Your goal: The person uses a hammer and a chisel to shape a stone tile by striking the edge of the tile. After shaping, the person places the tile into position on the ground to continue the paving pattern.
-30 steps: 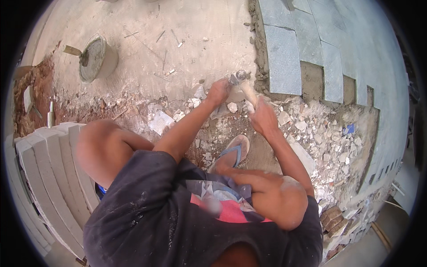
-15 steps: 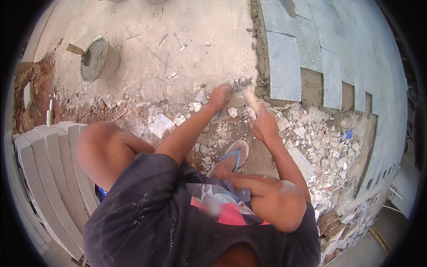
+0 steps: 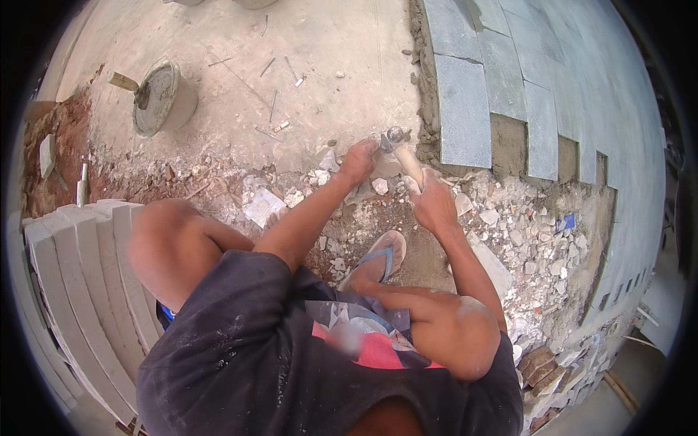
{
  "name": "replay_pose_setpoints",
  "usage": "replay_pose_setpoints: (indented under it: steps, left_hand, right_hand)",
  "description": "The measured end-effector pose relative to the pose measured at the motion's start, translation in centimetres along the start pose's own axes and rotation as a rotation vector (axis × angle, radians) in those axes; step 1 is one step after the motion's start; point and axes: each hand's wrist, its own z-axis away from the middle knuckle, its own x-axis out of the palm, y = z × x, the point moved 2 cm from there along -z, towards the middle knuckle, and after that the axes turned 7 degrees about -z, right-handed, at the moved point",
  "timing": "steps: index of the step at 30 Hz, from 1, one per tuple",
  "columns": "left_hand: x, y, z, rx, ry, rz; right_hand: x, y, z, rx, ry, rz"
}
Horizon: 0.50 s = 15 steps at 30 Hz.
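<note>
My right hand point(image 3: 435, 203) is wrapped round the pale handle of a hammer point(image 3: 409, 164). Its metal head points away from me, just above the edge of the bare concrete floor. My left hand point(image 3: 359, 161) is closed beside the hammer head, with its fingertips close to the metal. What the left fingers grip, if anything, is hidden. White stone chips and rubble point(image 3: 379, 186) lie under and around both hands. To the right of the hammer, grey paving slabs point(image 3: 464, 109) sit in wet mortar with a stepped near edge.
A bucket of mortar point(image 3: 173, 102) with a wooden-handled tool in it stands at the upper left. Several pale slabs point(image 3: 65, 269) stand on edge by my left knee. Broken stone point(image 3: 538, 254) covers the ground at right, with a blue scrap point(image 3: 566, 221) among it.
</note>
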Motion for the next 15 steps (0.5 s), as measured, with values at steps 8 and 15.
replay_pose_setpoints:
  steps: [8,15]
  left_hand:
    - [-0.6,-0.1,-0.5,-0.015,-0.002,-0.054]
    - [-0.9,0.6,-0.9,0.003,-0.035,-0.062]
  right_hand:
    - [-1.6,-1.7,1.2,-0.114,0.159,-0.326]
    - [-0.5,0.1,-0.8,-0.031,0.000,-0.033]
